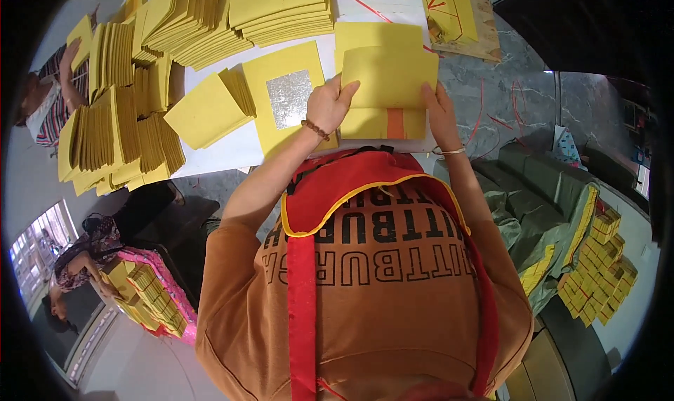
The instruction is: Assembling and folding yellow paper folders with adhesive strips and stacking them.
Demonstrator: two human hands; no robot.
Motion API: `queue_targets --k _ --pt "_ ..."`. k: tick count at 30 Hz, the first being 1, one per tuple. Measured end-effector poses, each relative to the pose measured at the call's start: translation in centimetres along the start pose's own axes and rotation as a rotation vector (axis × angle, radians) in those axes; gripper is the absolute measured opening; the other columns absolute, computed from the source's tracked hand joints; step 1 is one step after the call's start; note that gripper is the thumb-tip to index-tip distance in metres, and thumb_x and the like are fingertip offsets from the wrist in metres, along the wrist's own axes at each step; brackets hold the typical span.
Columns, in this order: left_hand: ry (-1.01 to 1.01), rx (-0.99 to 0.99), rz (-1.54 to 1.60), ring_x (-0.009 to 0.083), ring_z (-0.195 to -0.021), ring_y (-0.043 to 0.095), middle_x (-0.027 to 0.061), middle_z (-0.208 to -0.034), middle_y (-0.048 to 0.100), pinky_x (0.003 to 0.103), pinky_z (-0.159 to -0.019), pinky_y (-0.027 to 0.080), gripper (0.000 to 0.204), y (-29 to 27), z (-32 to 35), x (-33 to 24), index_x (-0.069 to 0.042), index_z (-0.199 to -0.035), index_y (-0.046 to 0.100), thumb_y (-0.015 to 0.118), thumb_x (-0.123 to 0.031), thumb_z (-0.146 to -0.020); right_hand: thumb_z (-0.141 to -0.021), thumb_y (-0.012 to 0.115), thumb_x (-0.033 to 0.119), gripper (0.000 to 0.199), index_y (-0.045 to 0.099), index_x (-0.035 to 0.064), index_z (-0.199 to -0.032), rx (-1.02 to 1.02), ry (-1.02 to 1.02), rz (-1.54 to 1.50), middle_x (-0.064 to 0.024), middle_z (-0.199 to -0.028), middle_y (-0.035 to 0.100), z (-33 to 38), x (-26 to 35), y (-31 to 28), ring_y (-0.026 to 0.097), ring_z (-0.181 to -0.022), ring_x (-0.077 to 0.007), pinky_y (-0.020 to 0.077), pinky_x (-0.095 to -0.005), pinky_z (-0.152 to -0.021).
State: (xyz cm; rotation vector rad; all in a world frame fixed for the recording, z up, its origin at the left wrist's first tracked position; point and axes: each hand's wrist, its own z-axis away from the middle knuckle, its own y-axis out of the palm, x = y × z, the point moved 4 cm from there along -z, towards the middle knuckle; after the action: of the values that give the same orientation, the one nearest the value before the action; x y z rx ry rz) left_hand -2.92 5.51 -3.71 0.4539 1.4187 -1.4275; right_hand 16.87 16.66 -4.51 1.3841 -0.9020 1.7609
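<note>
Both my hands grip a yellow paper sheet or thin stack point(390, 74) by its left and right edges. My left hand point(331, 107) has its thumb near the left edge, with a beaded bracelet at the wrist. Along the other edge is my right hand point(441, 113), its fingers partly hidden. Beneath lies more yellow paper with an orange-red band point(395, 123), close to the table's front edge. Just left of my left hand, a yellow sheet with a silver foil square point(288, 99) lies flat. A slanted yellow paper stack point(210, 109) rests beside it.
Tall piles of yellow paper point(281, 11) cover the back and left of the white table point(217, 159). A person's hand point(70, 53) holds paper at far left. Another person point(84, 260) handles bundles lower left. Red string point(481, 113) lies on the floor, right, near a green-covered sofa point(533, 183).
</note>
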Motion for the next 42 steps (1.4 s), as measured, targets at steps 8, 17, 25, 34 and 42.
queue_targets --k 8,17,25,34,42 --pt "-0.033 -0.184 -0.029 0.0343 -0.058 0.056 0.0156 -0.059 0.057 0.043 -0.053 0.042 0.032 -0.1 0.0 -0.2 -0.004 -0.082 0.058 0.056 -0.036 -0.083 -0.084 0.058 0.021 0.045 0.043 0.0054 -0.123 -0.097 -0.022 0.174 -0.0125 -0.098 0.063 -0.7 0.1 0.8 0.06 -0.088 -0.0194 0.0457 -0.0303 -0.074" --pt "-0.118 -0.18 0.095 0.0312 -0.049 0.051 0.0135 -0.054 0.053 0.039 -0.048 0.04 0.035 0.2 -0.7 1.7 -0.001 -0.084 0.054 0.061 -0.035 -0.08 -0.08 0.061 0.02 0.036 0.055 0.0088 -0.114 -0.118 -0.014 0.542 -0.0112 -0.102 0.063 -1.5 0.8 1.2 0.061 -0.091 -0.0194 0.0456 -0.0282 -0.077" --pt "0.414 -0.397 -0.28 0.0331 -0.112 0.039 0.0171 -0.121 0.044 0.046 -0.088 0.03 0.05 -1.5 -0.1 -5.7 -0.006 -0.12 0.047 0.063 -0.022 -0.075 -0.08 0.061 0.021 0.035 0.057 0.0097 -0.113 -0.129 0.034 0.57 -0.0109 -0.104 0.063 -1.8 0.1 1.3 0.061 -0.091 -0.0202 0.0462 -0.0291 -0.077" --pt "0.53 -0.151 -0.685 0.0349 -0.126 0.028 0.0169 -0.134 0.034 0.048 -0.102 0.021 0.055 4.0 -0.9 -3.5 -0.014 -0.128 0.043 0.056 -0.036 -0.079 -0.077 0.06 0.032 0.046 0.051 0.02 -0.12 -0.23 -0.095 1.11 -0.0092 -0.127 0.048 -0.5 4.7 3.1 0.045 -0.116 -0.0266 0.0321 -0.0487 -0.092" --pt "0.524 -0.056 -0.586 0.0358 -0.13 0.023 0.02 -0.137 0.029 0.049 -0.105 0.016 0.061 3.5 -1.1 -2.9 0.002 -0.129 0.034 0.052 -0.023 -0.076 -0.088 0.039 0.041 0.059 0.031 0.0068 -0.135 0.22 -0.635 1.026 -0.0107 -0.141 0.029 -1.0 1.8 6.4 0.024 -0.132 -0.0254 0.012 -0.0506 -0.106"
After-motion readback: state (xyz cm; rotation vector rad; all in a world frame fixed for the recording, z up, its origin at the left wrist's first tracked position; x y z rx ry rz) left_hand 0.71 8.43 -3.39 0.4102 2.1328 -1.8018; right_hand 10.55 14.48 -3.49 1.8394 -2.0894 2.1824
